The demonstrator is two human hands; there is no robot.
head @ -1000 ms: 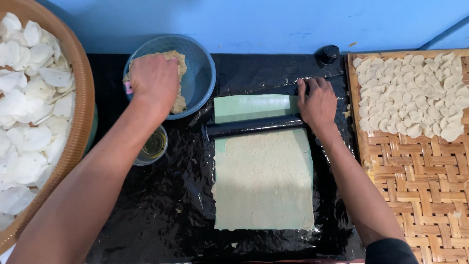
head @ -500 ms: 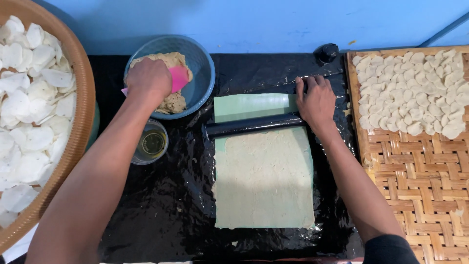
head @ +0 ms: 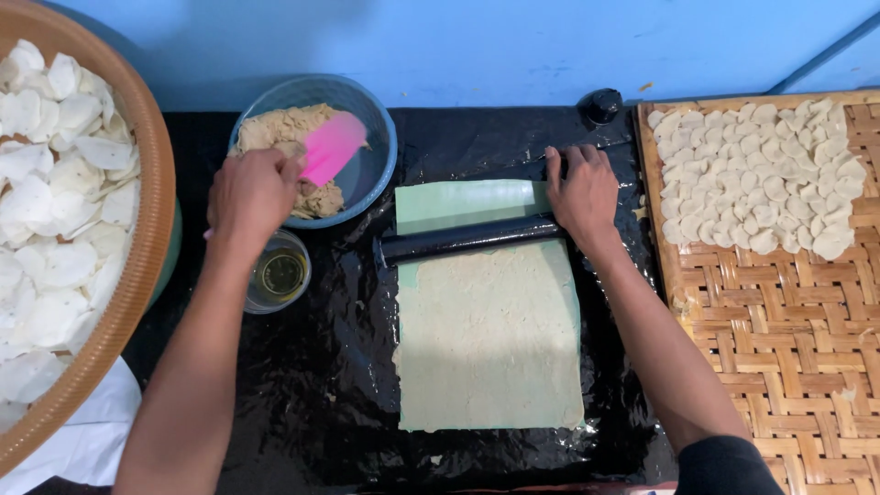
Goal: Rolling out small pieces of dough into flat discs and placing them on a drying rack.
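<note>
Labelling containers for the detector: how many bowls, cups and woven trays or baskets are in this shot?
Bowls: 1, the blue bowl of dough, where the left hand holds a pink scraper.
Cups: 1, glass cup of oil.
Woven: 2, round basket, flat tray.
Total: 4.

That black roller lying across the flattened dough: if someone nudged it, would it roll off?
Probably it would roll: the black roller looks round and smooth, lying on a flat dough sheet. It seems stiff, staying straight. The right hand resting on one end likely keeps it in place.
</note>
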